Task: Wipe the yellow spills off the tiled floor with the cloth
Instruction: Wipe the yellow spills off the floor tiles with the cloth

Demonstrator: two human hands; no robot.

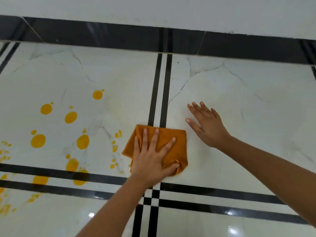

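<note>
An orange cloth (174, 139) lies crumpled on the white tiled floor (248, 120), over the black double stripe near the middle. My left hand (150, 161) presses flat on the cloth, fingers spread and thumb pinching a fold at its lower right. My right hand (207, 127) rests palm down on the bare tile just right of the cloth, fingers apart, holding nothing. Several round yellow spills (83, 141) dot the tile to the left of the cloth, with small drops (114, 147) close to its left edge. Smeared yellow marks (5, 206) lie at the far left.
A black skirting band (119, 36) runs along the base of the white wall (171, 9) at the far side. Black double stripes (222, 195) cross the floor in front of me and meet in a checked crossing (151, 197). The tile is glossy.
</note>
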